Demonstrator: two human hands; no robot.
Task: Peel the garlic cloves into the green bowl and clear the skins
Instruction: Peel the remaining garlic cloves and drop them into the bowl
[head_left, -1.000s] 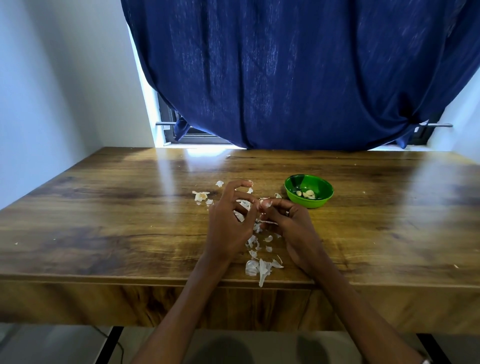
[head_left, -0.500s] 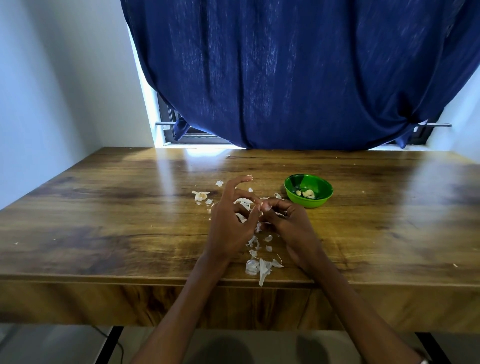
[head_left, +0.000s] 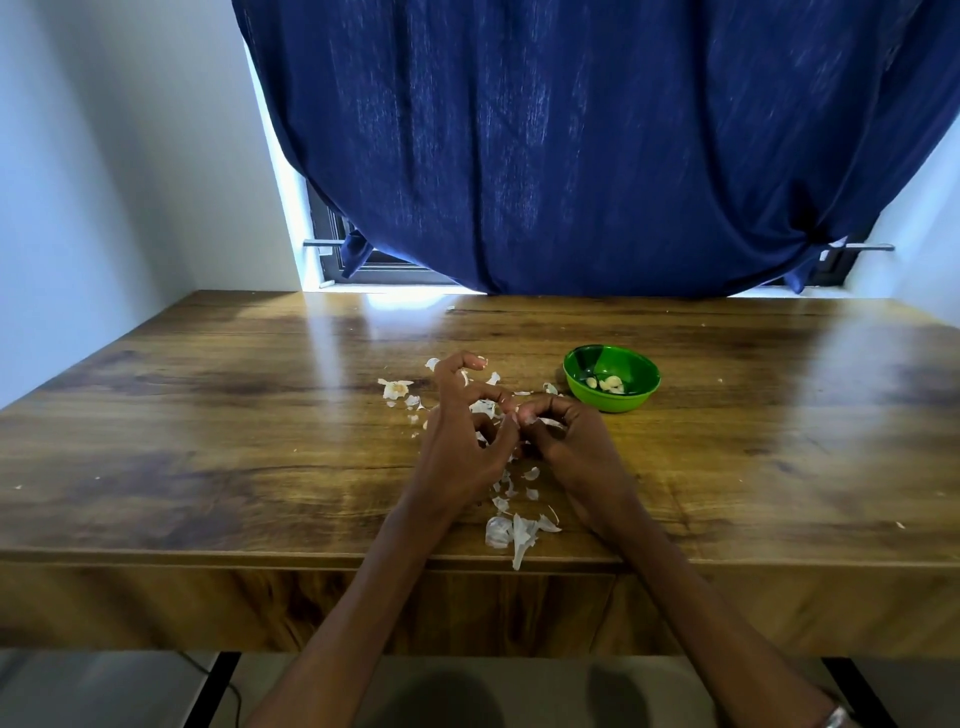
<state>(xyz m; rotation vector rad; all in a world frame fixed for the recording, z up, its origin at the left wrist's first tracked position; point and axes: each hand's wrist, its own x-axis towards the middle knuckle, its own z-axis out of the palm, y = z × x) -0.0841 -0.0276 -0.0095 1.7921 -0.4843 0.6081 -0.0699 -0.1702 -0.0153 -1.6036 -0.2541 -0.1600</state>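
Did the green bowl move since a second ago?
No. The green bowl sits at the same spot on the table, below the curtain.

Both hands are meeting over the table (head_left: 208, 441), the left hand (head_left: 457, 447) beside the right hand (head_left: 571, 447). Skins (head_left: 514, 530) are lying under and before them. The bowl (head_left: 612, 378), holding cloves (head_left: 609, 384), is sitting behind-right.

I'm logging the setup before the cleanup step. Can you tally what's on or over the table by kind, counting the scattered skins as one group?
Green bowl: 1
Cluster of peeled cloves in the bowl: 1
Scatter of garlic skins: 1
Hands: 2, left hand and right hand, fingertips meeting on something too hidden to identify
Total: 5
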